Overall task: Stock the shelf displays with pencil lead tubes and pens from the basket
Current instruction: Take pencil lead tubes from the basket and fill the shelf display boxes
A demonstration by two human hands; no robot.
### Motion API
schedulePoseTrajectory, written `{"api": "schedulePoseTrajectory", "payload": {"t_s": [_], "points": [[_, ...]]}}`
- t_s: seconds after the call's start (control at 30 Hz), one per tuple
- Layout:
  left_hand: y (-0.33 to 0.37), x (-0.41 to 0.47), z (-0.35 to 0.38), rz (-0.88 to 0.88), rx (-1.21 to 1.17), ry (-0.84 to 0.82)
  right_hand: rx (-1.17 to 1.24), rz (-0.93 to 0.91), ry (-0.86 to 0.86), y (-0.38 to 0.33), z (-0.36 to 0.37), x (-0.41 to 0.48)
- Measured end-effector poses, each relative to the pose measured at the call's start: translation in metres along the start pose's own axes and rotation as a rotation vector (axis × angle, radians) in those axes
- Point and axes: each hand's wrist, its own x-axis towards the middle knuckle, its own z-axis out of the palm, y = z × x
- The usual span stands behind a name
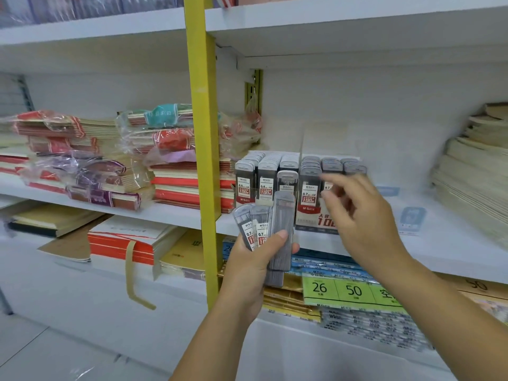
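L hand grips lead tubes, R hand loose, empty — white shelf w/ yellow post.

Room on the right
We see bare shelf between display box and paper stacks; yellow post blocks left.

A tall yellow metal upright post runs from top to bottom and splits the white shelving into two bays. A white upper shelf board overhangs a white middle shelf, with a plain white back panel behind them. A slotted olive metal rail is fixed to that panel, just right of the post. Pale glossy floor shows at lower left. The light is soft and even.
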Motion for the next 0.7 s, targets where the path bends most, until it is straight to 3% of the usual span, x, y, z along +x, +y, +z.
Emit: {"api": "schedulePoseTrajectory", "payload": {"t_s": [0.13,0.3,0.7], "points": [[0.0,-0.003,0.003,-0.004,0.017,-0.061,0.337,0.267,-0.272,-0.006,0.006,-0.012],[-0.002,-0.006,0.007,-0.014,0.044,-0.068,0.611,0.425,-0.292,-0.003,0.002,-0.014],[-0.005,-0.012,0.006,-0.072,0.112,-0.077,0.795,0.409,-0.354,0.006,-0.007,-0.016]]}}
